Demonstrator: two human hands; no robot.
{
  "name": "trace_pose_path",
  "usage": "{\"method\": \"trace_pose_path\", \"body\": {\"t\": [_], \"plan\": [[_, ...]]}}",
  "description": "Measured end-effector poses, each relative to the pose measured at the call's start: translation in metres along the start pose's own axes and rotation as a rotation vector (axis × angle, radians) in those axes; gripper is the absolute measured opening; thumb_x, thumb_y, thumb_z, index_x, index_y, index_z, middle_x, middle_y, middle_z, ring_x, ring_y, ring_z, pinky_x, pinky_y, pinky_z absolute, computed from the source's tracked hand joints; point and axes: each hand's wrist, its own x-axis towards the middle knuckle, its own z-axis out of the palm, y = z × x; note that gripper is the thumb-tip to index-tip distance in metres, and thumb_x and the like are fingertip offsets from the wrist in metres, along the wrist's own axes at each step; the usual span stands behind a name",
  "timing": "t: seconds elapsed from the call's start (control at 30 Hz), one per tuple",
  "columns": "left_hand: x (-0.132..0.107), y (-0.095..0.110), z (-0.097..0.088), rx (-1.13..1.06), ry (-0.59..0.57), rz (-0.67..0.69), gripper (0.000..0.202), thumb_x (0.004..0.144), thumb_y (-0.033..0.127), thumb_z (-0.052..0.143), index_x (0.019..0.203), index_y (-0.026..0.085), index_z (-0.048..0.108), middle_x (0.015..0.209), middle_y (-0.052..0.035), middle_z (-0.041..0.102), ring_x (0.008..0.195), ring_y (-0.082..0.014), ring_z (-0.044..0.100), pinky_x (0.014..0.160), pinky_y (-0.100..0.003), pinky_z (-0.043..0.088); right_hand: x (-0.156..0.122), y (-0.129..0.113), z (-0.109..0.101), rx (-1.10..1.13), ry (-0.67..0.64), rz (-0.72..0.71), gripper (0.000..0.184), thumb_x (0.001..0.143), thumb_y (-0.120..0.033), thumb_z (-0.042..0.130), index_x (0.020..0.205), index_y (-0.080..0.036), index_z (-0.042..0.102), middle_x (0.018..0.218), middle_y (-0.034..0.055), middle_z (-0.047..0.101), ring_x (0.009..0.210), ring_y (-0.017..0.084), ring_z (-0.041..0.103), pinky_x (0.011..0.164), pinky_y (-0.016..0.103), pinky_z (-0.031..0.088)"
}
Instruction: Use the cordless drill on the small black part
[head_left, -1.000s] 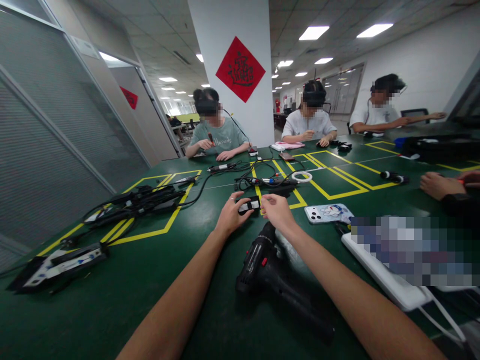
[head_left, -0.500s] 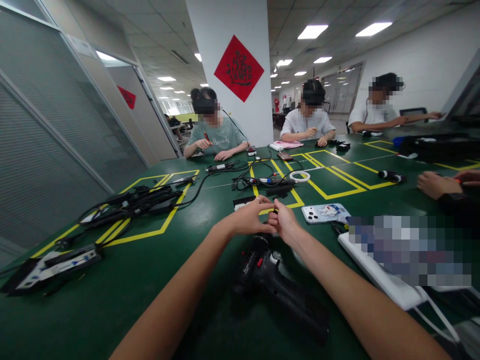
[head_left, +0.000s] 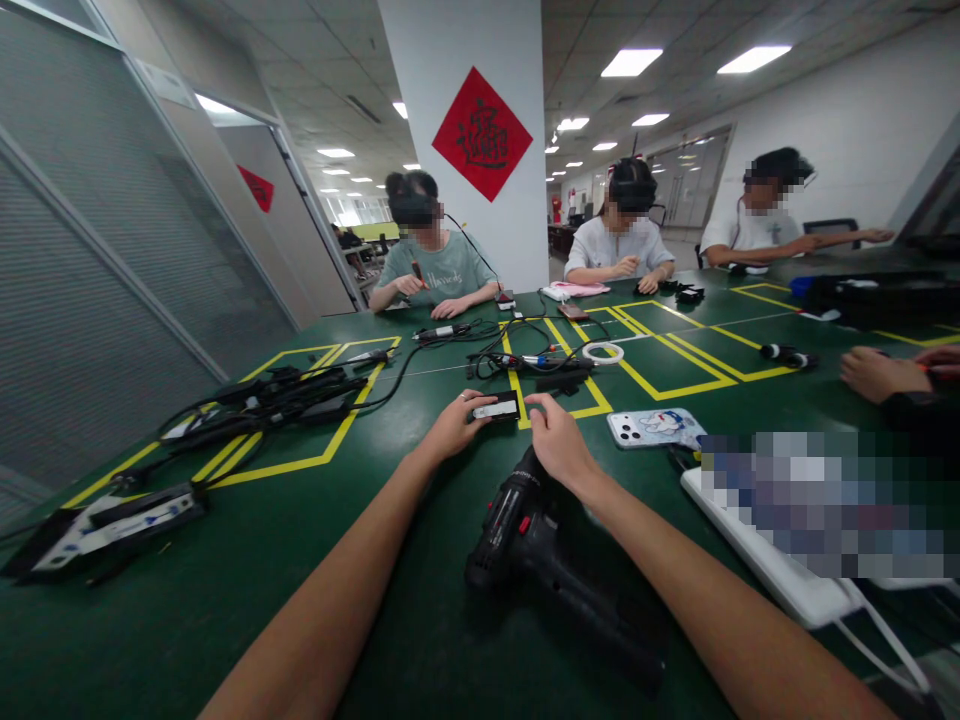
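My left hand (head_left: 456,425) has its thumb and fingers closed on the left end of a small flat black piece with a white strip (head_left: 496,409), low over the green table. My right hand (head_left: 561,440) is just right of that piece, its fingers bent and the fingertips drawn close together. Whether it pinches something small, I cannot make out. Below and partly behind my right hand lies a black cordless drill (head_left: 517,525) on its side, its handle pointing to the lower right.
A phone in a patterned case (head_left: 655,429) and a white device (head_left: 757,545) lie to the right. Black cables and tools (head_left: 292,400) crowd the left. A coil of white cord (head_left: 602,353) sits beyond my hands. Co-workers sit across; another person's hand (head_left: 881,372) is at the right.
My hands, which were together above the drill's tip, have parted. The left moved left and took hold of the black piece with the white strip. The right stayed near the same spot.
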Motion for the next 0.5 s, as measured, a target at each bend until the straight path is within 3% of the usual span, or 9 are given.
{"method": "trace_pose_path", "body": {"t": [0.1, 0.17, 0.33, 0.5], "plan": [[0.006, 0.016, -0.013, -0.078, -0.07, 0.041, 0.034, 0.081, 0.029, 0.051, 0.113, 0.023, 0.059, 0.107, -0.0062, 0.056, 0.101, -0.0197, 0.054, 0.094, -0.035, 0.043, 0.004, 0.0, 0.001, -0.432, -0.051, -0.16, 0.045, 0.084, -0.036, 0.048, 0.126, -0.022, 0.045, 0.093, 0.0087, 0.065, 0.086, 0.024, 0.059, 0.078, 0.034, 0.038], [0.01, 0.027, -0.022, -0.136, -0.131, 0.071, 0.033, 0.08, 0.029, 0.052, 0.112, 0.022, 0.06, 0.105, -0.0059, 0.057, 0.1, -0.0194, 0.054, 0.092, -0.034, 0.044, 0.009, 0.001, 0.002, -0.583, -0.11, -0.192, 0.042, 0.084, -0.036, 0.049, 0.124, -0.024, 0.048, 0.099, 0.01, 0.065, 0.091, 0.025, 0.06, 0.078, 0.033, 0.038], [0.012, 0.04, -0.023, -0.146, -0.199, 0.042, 0.045, 0.07, 0.037, 0.065, 0.11, 0.02, 0.059, 0.104, -0.0057, 0.058, 0.096, -0.0212, 0.055, 0.087, -0.034, 0.046, 0.012, 0.003, 0.002, -0.586, -0.122, -0.202, 0.03, 0.091, -0.032, 0.039, 0.116, -0.024, 0.055, 0.098, 0.0082, 0.067, 0.091, 0.022, 0.061, 0.076, 0.028, 0.038], [0.009, 0.026, -0.013, -0.07, -0.16, -0.032, 0.055, 0.06, 0.042, 0.072, 0.107, 0.018, 0.057, 0.101, -0.0061, 0.06, 0.093, -0.0239, 0.056, 0.084, -0.037, 0.048, 0.007, 0.004, 0.001, -0.57, -0.061, -0.201, 0.033, 0.092, -0.03, 0.036, 0.121, -0.023, 0.05, 0.102, 0.0072, 0.066, 0.095, 0.021, 0.06, 0.077, 0.026, 0.037]]}}
